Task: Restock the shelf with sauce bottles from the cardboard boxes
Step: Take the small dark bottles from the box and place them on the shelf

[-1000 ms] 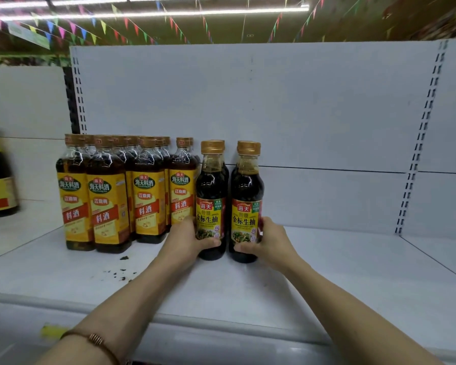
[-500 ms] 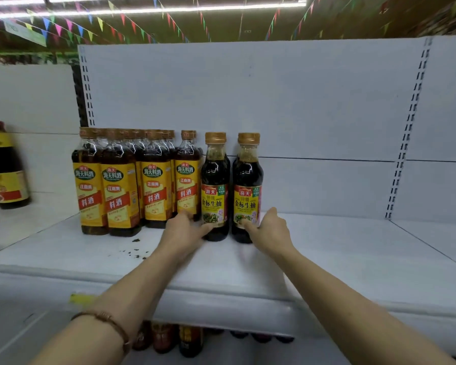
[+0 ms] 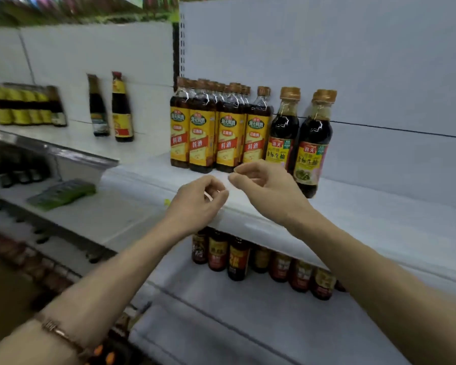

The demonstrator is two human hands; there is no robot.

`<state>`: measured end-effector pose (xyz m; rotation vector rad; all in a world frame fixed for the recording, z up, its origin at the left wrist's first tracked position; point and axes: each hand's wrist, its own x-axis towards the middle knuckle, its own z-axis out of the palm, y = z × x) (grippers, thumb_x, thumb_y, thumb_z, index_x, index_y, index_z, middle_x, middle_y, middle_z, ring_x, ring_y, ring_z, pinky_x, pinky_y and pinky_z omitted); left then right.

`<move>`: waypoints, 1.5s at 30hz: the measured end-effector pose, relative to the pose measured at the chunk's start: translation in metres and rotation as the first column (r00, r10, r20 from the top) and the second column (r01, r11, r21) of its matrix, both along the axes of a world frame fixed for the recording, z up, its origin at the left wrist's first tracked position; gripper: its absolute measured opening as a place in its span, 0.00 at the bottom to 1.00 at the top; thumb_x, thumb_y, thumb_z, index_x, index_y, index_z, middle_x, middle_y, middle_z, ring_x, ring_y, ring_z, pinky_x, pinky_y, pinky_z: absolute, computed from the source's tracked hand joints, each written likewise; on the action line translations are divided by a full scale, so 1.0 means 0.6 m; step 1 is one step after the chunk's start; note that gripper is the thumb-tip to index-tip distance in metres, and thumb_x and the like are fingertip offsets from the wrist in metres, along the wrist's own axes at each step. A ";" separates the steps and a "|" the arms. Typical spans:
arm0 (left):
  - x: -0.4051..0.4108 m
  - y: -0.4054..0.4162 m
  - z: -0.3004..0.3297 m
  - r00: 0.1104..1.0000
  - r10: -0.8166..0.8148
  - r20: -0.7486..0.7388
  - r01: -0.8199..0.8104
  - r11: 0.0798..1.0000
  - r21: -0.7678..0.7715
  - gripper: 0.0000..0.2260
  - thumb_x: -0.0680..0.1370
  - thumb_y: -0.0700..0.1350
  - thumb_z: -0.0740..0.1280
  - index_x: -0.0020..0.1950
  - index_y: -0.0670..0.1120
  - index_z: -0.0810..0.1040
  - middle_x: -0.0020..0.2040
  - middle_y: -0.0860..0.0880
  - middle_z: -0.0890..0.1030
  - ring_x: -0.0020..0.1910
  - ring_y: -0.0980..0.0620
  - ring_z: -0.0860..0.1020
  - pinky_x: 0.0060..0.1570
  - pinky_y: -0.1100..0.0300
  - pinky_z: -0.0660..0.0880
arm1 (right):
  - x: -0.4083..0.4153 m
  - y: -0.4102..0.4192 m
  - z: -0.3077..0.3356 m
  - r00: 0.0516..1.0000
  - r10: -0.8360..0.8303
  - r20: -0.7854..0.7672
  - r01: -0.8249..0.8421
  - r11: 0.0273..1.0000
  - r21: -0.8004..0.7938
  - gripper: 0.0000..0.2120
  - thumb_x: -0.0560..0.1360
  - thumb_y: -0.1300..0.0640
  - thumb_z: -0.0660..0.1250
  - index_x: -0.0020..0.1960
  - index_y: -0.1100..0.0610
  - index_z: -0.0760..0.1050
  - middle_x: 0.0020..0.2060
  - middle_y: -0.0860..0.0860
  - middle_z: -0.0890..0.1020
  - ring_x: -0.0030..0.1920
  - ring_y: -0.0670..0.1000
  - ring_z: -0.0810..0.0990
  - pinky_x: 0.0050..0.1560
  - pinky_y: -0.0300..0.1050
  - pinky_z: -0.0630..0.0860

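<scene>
Both hands (image 3: pixel 198 201) (image 3: pixel 263 188) loose, holding nothing; 2 soy bottles (image 3: pixel 282 133) (image 3: pixel 313 143) on shelf (image 3: pixel 379 214).

Left-shelf bottles (image 3: pixel 24 106) smeared by motion blur, labels unreadable. Lower-shelf jars (image 3: pixel 248 259): tops hidden behind shelf's front edge. Right hand (image 3: pixel 263 188) covers soy sauce bottle (image 3: pixel 281 133) base. Both forearms cut by bottom edge.

You had two hands up, your left hand (image 3: pixel 198 200) and your right hand (image 3: pixel 265 188), both empty with loosely curled fingers. Two gold-capped soy sauce bottles (image 3: pixel 311 143) stood on the white shelf (image 3: pixel 379 214). Beside them, four yellow-labelled cooking wine bottles (image 3: pixel 216 133) showed in the front row; those behind were too crowded to count. Two separate dark bottles (image 3: pixel 111 109) stood further left. One bracelet (image 3: pixel 55 329) circled your left wrist.
</scene>
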<state>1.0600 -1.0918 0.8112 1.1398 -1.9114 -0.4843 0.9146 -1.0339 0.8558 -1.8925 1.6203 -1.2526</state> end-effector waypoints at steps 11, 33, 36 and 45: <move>0.212 0.213 -0.126 0.924 0.303 0.233 -0.362 0.889 0.280 0.08 0.80 0.53 0.63 0.52 0.50 0.77 0.47 0.53 0.80 0.44 0.57 0.78 0.38 0.65 0.72 | 0.168 0.061 -0.114 0.852 0.522 0.038 -0.516 0.826 0.227 0.18 0.76 0.40 0.64 0.59 0.49 0.77 0.54 0.42 0.79 0.55 0.43 0.77 0.47 0.33 0.71; 0.794 0.345 -0.435 0.916 0.306 0.259 -0.397 0.601 0.694 0.02 0.80 0.46 0.65 0.50 0.49 0.77 0.43 0.55 0.78 0.41 0.55 0.76 0.42 0.62 0.75 | 0.695 0.126 -0.439 0.768 0.637 0.068 -0.510 0.543 0.667 0.21 0.77 0.39 0.63 0.65 0.49 0.72 0.56 0.46 0.79 0.52 0.45 0.79 0.47 0.40 0.77; 0.831 0.305 -0.489 0.918 0.239 0.317 -0.397 0.592 0.702 0.02 0.80 0.45 0.64 0.49 0.48 0.75 0.44 0.50 0.79 0.45 0.49 0.79 0.49 0.54 0.77 | 0.721 0.095 -0.474 0.795 0.599 0.091 -0.485 0.539 0.689 0.22 0.77 0.39 0.63 0.65 0.50 0.73 0.55 0.47 0.79 0.54 0.47 0.79 0.53 0.46 0.79; 0.879 0.232 -0.668 0.926 0.120 0.357 -0.368 0.490 0.790 0.05 0.82 0.45 0.61 0.47 0.54 0.72 0.42 0.56 0.75 0.44 0.53 0.76 0.49 0.57 0.75 | 0.795 -0.012 -0.622 0.769 0.625 0.130 -0.485 0.439 0.756 0.21 0.78 0.42 0.63 0.67 0.52 0.72 0.57 0.47 0.77 0.56 0.47 0.76 0.45 0.34 0.72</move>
